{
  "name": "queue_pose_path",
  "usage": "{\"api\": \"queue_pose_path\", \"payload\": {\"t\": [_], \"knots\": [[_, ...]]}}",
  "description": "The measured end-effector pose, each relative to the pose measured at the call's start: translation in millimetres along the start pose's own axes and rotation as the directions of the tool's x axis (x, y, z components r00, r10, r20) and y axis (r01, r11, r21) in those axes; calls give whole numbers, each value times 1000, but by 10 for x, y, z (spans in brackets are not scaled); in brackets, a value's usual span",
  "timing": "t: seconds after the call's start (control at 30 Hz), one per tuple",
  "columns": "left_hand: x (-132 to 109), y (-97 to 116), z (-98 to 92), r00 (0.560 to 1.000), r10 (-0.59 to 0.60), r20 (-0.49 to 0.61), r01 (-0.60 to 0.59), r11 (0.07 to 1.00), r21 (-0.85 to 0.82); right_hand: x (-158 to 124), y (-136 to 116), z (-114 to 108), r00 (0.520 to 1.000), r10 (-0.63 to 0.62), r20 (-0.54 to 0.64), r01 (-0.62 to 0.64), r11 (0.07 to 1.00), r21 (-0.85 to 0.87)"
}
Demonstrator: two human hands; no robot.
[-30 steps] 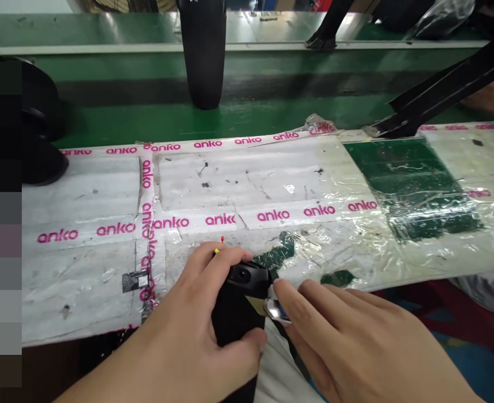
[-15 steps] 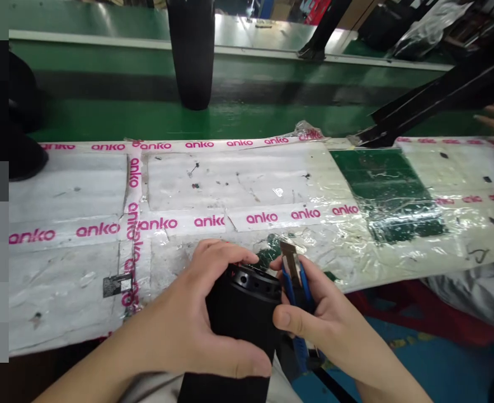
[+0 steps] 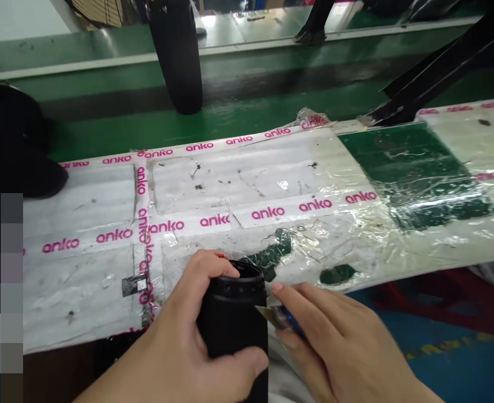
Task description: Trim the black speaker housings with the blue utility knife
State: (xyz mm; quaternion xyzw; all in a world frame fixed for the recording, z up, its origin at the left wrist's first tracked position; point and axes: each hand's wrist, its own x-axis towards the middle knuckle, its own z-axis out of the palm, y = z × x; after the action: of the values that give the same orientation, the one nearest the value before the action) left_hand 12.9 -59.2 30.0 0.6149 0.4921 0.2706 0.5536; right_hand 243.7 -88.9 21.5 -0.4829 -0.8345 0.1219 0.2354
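My left hand [image 3: 188,324] is wrapped round a black cylinder [image 3: 234,324], its thumb across the side and its fingers at the top rim. The cylinder stands upright with an open top and a row of small holes below the rim. A small red bit shows by my left fingertips. In my right hand [image 3: 334,330] is a blue utility knife [image 3: 288,320], mostly hidden by the fingers. Its blade points left, at the cylinder's right side just below the rim; whether it touches cannot be made out.
The bench [image 3: 238,179] is covered in white sheeting and pink-lettered tape, torn in places. Beyond it runs a green belt [image 3: 116,131]. Another black cylinder [image 3: 177,61] stands there, a black strut [image 3: 443,73] slants at right, and a dark cap [image 3: 15,140] is at left.
The knife has turned from blade upward to blade pointing left, lower on the cylinder's side. My right hand has rolled over, its back now showing. Another person's hand has left view at right.
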Motion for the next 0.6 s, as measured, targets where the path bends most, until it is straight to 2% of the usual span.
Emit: {"api": "queue_pose_path", "payload": {"t": [0.03,0.1,0.3,0.47,0.6], "knots": [[14,-19,-6,1000,-16,5,17,1000,-9,44,-3,-23,996,-94,-5,92,983,-160],[43,-73,-14,1000,-9,15,10,999,-36,115,6,-37,987,-159,21,159,949,-272],[53,-183,-42,996,76,35,-74,996,-52,151,62,-5,987,-147,70,161,945,-284],[83,-117,-65,990,117,72,-119,993,21,143,76,-39,985,-139,100,164,934,-318],[132,-31,-66,990,81,115,-85,996,30,169,81,-30,989,-97,112,132,924,-359]]}}
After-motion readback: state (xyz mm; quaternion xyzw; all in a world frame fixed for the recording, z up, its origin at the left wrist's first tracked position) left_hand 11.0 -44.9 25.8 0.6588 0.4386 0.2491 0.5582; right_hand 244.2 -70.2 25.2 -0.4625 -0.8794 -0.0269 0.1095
